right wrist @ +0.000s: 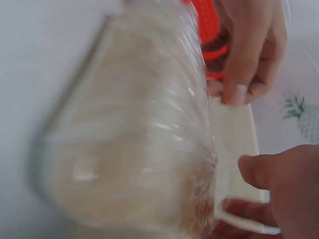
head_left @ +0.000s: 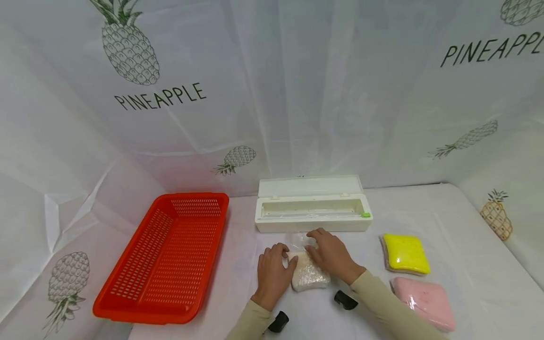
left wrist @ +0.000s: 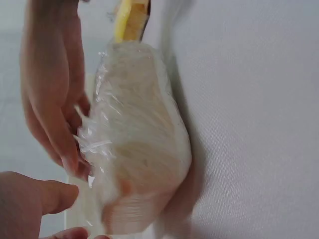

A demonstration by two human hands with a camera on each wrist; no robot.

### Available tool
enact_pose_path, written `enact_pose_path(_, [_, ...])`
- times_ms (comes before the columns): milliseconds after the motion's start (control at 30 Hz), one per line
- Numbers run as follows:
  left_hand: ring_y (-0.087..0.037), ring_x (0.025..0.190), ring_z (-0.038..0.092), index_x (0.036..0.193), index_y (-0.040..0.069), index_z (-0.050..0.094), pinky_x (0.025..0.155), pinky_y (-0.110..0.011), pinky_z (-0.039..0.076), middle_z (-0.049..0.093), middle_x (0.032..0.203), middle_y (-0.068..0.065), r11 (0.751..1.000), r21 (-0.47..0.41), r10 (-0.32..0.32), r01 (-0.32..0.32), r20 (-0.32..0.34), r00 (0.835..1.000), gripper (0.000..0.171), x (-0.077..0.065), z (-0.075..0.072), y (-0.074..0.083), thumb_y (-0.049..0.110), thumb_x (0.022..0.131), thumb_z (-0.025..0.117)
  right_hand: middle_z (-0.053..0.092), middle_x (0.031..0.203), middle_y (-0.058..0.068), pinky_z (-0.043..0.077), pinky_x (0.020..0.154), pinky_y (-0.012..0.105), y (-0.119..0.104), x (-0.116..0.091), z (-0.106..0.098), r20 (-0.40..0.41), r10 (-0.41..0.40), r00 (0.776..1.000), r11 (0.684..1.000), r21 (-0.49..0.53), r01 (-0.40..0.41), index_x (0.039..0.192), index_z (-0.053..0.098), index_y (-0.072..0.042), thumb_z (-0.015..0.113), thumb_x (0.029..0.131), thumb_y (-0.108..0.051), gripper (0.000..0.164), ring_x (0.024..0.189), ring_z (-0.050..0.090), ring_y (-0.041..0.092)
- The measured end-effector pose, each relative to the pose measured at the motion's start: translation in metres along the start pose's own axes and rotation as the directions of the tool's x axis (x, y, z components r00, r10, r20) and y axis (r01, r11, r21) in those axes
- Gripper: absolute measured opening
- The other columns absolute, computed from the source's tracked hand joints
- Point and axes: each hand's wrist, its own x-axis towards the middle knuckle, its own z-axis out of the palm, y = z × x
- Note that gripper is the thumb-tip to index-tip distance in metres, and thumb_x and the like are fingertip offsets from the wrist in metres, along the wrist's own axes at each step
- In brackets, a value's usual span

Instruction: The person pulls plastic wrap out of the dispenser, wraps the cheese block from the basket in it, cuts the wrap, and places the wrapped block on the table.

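Note:
A pale block wrapped in clear plastic film lies on the white table cover between two bare hands. My left hand is at its left far corner, with a gap between thumb and bent fingers in the left wrist view. Across from it, my right hand reaches over the block's right far side; thumb and fingers stand apart in the right wrist view. A loose flap of clear film spreads beyond the block. Creased film covers the block's side. Blur hides whether the fingertips touch the film.
Behind the hands stands a white film-dispenser box, lid raised. A red perforated basket is at left. At right lie a yellow wrapped block and a pink wrapped block. Black cuff-like pieces are near the wrists.

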Motion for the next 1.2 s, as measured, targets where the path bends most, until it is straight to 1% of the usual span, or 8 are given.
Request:
enact_pose_path(133, [-0.018, 0.080, 0.054, 0.101, 0.008, 0.064, 0.072, -0.034, 0.040, 0.061, 0.085, -0.001, 0.999, -0.001, -0.052, 0.052, 0.033, 0.998, 0.030, 0.005, 0.003, -0.002, 0.023, 0.086, 0.086, 0.073, 0.100, 0.012, 0.059, 0.077, 0.047, 0.004, 0.015, 0.005, 0.135, 0.161, 0.978, 0.978, 0.111, -0.177, 0.118, 0.070, 0.005, 0.075, 0.098, -0.017, 0.030, 0.087, 0.071, 0.027])
enact_pose_path(267, [-0.023, 0.089, 0.057, 0.115, 0.003, 0.062, 0.077, -0.038, 0.044, 0.061, 0.095, -0.004, 0.993, -0.033, -0.110, 0.113, 0.077, 0.991, 0.045, 0.006, 0.006, -0.007, 0.026, 0.085, 0.087, 0.070, 0.087, 0.004, 0.053, 0.070, 0.036, 0.008, 0.021, 0.009, 0.184, 0.214, 0.959, 0.936, 0.243, -0.256, 0.106, 0.075, 0.002, 0.072, 0.095, -0.008, 0.016, 0.075, 0.061, 0.015])
enact_pose_path(467, [-0.033, 0.107, 0.059, 0.143, -0.003, 0.054, 0.089, -0.049, 0.048, 0.066, 0.117, -0.012, 0.969, -0.151, -0.166, 0.195, 0.183, 0.969, 0.072, 0.011, 0.011, -0.016, 0.026, 0.086, 0.087, 0.066, 0.084, 0.002, 0.049, 0.072, 0.030, 0.013, 0.019, 0.006, 0.196, 0.166, 0.967, 0.877, 0.419, -0.235, 0.093, 0.071, -0.002, 0.064, 0.093, 0.002, 0.008, 0.077, 0.056, 0.013])
enact_pose_path(633, [-0.033, 0.108, 0.058, 0.145, -0.001, 0.056, 0.090, -0.048, 0.044, 0.069, 0.119, -0.011, 0.941, -0.288, -0.110, 0.179, 0.242, 0.964, 0.066, 0.016, 0.010, -0.019, 0.016, 0.087, 0.085, 0.067, 0.098, 0.005, 0.054, 0.089, 0.043, 0.015, 0.011, 0.000, 0.210, 0.074, 0.975, 0.849, 0.499, -0.172, 0.100, 0.065, -0.003, 0.060, 0.092, 0.007, 0.014, 0.093, 0.064, 0.020])
enact_pose_path(800, [-0.024, 0.103, 0.055, 0.120, 0.007, 0.073, 0.090, -0.043, 0.040, 0.069, 0.111, -0.006, 0.946, -0.325, 0.048, 0.011, 0.171, 0.984, 0.036, 0.014, 0.010, -0.019, 0.006, 0.086, 0.084, 0.069, 0.106, 0.003, 0.053, 0.098, 0.055, 0.019, -0.001, -0.008, 0.159, -0.055, 0.986, 0.867, 0.497, -0.031, 0.126, 0.063, -0.001, 0.064, 0.089, 0.013, 0.039, 0.104, 0.068, 0.025])
enact_pose_path(900, [-0.021, 0.104, 0.055, 0.112, 0.011, 0.076, 0.093, -0.044, 0.041, 0.070, 0.112, -0.001, 0.946, -0.292, 0.181, -0.141, 0.114, 0.977, 0.029, 0.010, 0.009, -0.022, 0.004, 0.085, 0.085, 0.069, 0.110, -0.002, 0.052, 0.098, 0.051, 0.022, -0.010, -0.011, 0.137, -0.128, 0.982, 0.891, 0.451, 0.053, 0.134, 0.065, -0.005, 0.071, 0.089, 0.010, 0.048, 0.107, 0.065, 0.020])
enact_pose_path(1067, [-0.015, 0.109, 0.060, 0.118, 0.018, 0.076, 0.096, -0.039, 0.046, 0.072, 0.118, 0.006, 0.924, -0.110, 0.378, -0.366, 0.108, 0.920, 0.035, 0.004, -0.001, -0.030, 0.005, 0.086, 0.085, 0.070, 0.122, -0.003, 0.052, 0.099, 0.049, 0.023, -0.026, -0.014, 0.101, -0.281, 0.954, 0.928, 0.281, 0.244, 0.118, 0.075, -0.013, 0.071, 0.087, 0.009, 0.039, 0.116, 0.063, 0.021])
enact_pose_path(1200, [-0.016, 0.117, 0.061, 0.120, 0.023, 0.077, 0.102, -0.040, 0.047, 0.072, 0.129, 0.007, 0.856, 0.095, 0.485, -0.508, 0.192, 0.853, 0.029, -0.004, -0.012, -0.030, 0.024, 0.091, 0.082, 0.067, 0.137, 0.001, 0.051, 0.103, 0.053, 0.020, -0.039, -0.019, 0.160, -0.365, 0.917, 0.931, 0.096, 0.353, 0.125, 0.075, -0.012, 0.072, 0.091, -0.004, 0.035, 0.125, 0.062, 0.025])
